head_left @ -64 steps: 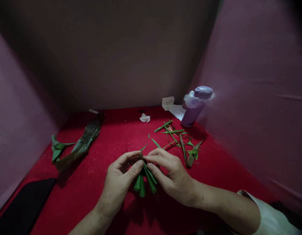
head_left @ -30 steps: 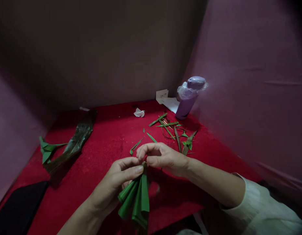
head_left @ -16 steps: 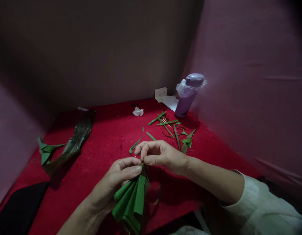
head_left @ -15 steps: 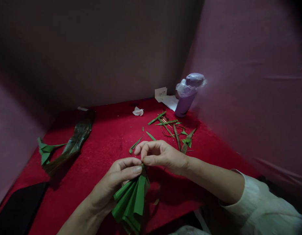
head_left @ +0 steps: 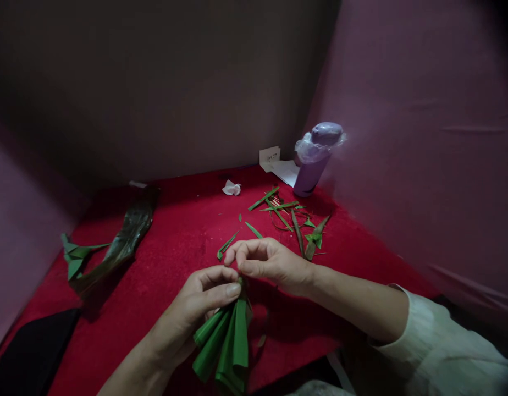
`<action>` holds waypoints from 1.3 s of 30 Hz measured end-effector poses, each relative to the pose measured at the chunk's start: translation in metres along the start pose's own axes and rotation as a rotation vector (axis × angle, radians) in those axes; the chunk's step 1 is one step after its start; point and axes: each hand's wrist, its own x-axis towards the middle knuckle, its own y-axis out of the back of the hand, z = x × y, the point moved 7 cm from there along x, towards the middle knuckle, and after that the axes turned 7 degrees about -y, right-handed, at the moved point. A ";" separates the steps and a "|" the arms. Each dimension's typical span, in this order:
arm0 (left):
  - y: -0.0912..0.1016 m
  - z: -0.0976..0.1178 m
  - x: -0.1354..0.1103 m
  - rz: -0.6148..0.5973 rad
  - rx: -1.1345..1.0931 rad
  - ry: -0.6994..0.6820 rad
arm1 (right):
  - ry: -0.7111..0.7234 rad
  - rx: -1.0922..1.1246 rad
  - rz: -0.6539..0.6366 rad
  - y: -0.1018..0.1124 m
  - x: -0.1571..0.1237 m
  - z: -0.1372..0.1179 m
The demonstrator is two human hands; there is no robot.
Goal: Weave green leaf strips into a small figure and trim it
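A bundle of folded green leaf cones (head_left: 225,346) hangs toward me above the red cloth. My left hand (head_left: 196,308) grips the bundle near its narrow top, thumb pressed along it. My right hand (head_left: 266,264) is curled with fingertips pinched at the same top point of the bundle, touching the left thumb. What the right fingertips pinch is too small to make out.
Red cloth-covered table (head_left: 175,231) boxed in by purple walls. Loose green leaf strips (head_left: 291,220) lie back right beside a purple bottle (head_left: 314,162) and white paper (head_left: 279,165). A long dark leaf (head_left: 122,245) and folded green piece (head_left: 75,258) lie left. A black object (head_left: 27,357) sits front left.
The leaf bundle has been lifted off the cloth toward me and now hangs lower in view. My right hand shifted from gripping the cones to pinching at their top.
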 end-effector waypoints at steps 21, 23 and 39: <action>0.028 0.023 0.009 0.388 0.016 -0.365 | 0.165 -0.808 0.299 -0.010 -0.021 -0.015; 0.028 0.024 0.009 0.409 0.017 -0.386 | 0.172 -0.911 0.323 -0.016 -0.023 -0.014; 0.027 0.023 0.012 0.232 0.103 -0.384 | 0.382 -1.072 0.405 -0.008 -0.021 -0.027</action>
